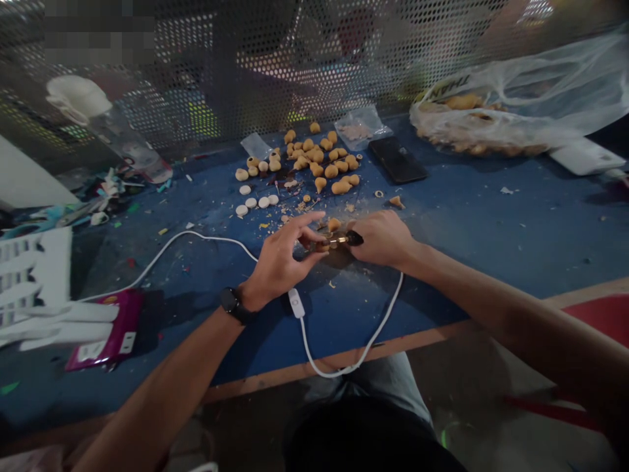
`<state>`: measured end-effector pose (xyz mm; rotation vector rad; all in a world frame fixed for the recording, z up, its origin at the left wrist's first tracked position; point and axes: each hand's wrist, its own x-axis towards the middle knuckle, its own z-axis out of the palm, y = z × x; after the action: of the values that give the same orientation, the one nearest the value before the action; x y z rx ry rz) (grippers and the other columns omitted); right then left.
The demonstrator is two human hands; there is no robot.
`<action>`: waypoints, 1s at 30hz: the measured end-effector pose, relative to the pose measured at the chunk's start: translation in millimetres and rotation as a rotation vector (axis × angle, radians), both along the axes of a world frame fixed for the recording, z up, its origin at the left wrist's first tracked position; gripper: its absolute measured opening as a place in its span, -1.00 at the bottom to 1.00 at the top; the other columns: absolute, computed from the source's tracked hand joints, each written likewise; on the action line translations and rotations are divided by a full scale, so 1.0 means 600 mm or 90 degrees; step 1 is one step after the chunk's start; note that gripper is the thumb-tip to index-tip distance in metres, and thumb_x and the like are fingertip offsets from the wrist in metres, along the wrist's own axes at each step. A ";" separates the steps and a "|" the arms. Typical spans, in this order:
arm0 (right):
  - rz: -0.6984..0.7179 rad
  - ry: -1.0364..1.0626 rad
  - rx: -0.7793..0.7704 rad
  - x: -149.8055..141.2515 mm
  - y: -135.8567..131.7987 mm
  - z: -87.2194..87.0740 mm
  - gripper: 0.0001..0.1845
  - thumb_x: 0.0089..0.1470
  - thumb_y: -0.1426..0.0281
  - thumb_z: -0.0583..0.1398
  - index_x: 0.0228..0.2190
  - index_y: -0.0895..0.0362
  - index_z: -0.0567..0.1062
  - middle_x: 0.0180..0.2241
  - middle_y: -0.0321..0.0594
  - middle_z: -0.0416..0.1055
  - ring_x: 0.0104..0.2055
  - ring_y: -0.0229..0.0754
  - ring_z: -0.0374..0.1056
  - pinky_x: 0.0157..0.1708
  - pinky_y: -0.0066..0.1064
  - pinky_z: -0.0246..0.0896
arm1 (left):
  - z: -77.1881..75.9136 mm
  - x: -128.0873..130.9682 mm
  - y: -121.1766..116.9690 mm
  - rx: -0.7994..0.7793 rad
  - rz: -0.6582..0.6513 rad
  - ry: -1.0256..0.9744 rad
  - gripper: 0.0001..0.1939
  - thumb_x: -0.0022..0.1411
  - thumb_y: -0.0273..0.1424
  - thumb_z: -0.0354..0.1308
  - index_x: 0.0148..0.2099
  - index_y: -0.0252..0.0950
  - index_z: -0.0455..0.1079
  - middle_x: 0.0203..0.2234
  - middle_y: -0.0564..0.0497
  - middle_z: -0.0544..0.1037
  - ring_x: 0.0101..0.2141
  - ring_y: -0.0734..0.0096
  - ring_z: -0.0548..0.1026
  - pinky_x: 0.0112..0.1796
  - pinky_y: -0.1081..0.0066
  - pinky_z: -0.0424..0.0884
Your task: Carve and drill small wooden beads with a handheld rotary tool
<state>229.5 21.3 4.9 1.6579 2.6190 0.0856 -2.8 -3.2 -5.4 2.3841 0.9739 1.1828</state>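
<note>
My right hand [381, 237] is closed around a small tool with a black grip and a brass-coloured tip [339, 240], held low over the blue table [491, 223]. My left hand [285, 252] pinches a small tan piece [320, 246] against that tip, its other fingers spread. A white cable with an inline switch [296, 303] loops from the tool across the table edge. Just beyond the hands lie several tan rounded pieces [319, 160] and a few white discs [255, 203], with crumbs scattered around.
A black phone [397, 159] lies behind the pieces. A clear plastic bag [496, 111] holding more tan pieces sits at the back right. Perforated metal mesh [275, 59] walls the table's far side. White gloves [44, 321] and a magenta packet [105, 331] lie at the left.
</note>
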 end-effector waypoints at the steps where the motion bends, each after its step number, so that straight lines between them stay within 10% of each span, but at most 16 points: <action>1: 0.005 0.000 0.000 0.001 0.000 -0.001 -0.59 0.21 0.25 0.12 -0.25 0.15 0.73 -0.31 0.01 0.69 -0.28 0.05 0.56 -0.41 -0.27 0.00 | 0.000 0.000 0.000 -0.002 0.002 0.000 -0.33 0.21 -0.56 0.44 0.30 -0.20 0.31 -0.26 0.06 0.69 -0.27 0.40 0.67 -0.13 0.38 0.60; 30: 0.006 -0.001 -0.019 -0.002 -0.004 0.007 -0.62 0.20 0.27 0.15 -0.24 0.15 0.75 -0.32 0.02 0.68 -0.30 0.04 0.54 -0.40 -0.29 0.02 | -0.001 -0.003 0.001 -0.001 0.010 -0.001 -0.33 0.22 -0.52 0.45 0.30 -0.19 0.32 -0.26 0.05 0.69 -0.30 0.43 0.66 -0.16 0.40 0.60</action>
<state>228.2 19.1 9.3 1.6348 2.6140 0.0486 -4.4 -2.5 -5.9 2.3792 0.9951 1.1889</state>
